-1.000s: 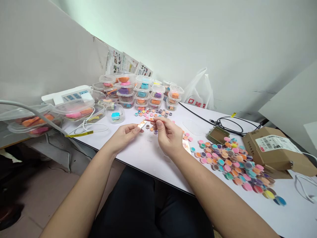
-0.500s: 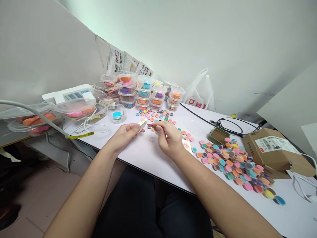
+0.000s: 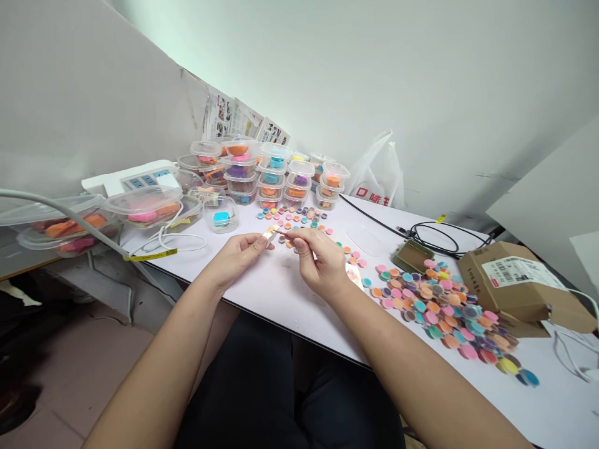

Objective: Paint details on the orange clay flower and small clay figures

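Observation:
Between the thumb and fingers of my left hand point(image 3: 241, 256) is a small white piece point(image 3: 270, 234) with orange marks on it. My right hand point(image 3: 321, 259) is closed in a pinch on a thin dark reddish brush point(image 3: 289, 235), whose tip points left and meets or nearly meets the white piece. Small round paint pots point(image 3: 292, 215) in many colours lie on the table behind my hands. A white card with reddish smears point(image 3: 354, 275) lies just right of my right wrist, partly hidden by it.
Stacked clear tubs point(image 3: 241, 171) of coloured clay stand at the back, near a white plastic bag point(image 3: 379, 171). To the left are a power strip point(image 3: 135, 178) and cables. On the right sit a heap of paint pots point(image 3: 444, 305), a cardboard box point(image 3: 486, 287) and a black cable point(image 3: 421, 227).
The white piece has tilted slightly in my left fingers and shows less of its face. My right hand and the brush have hardly moved.

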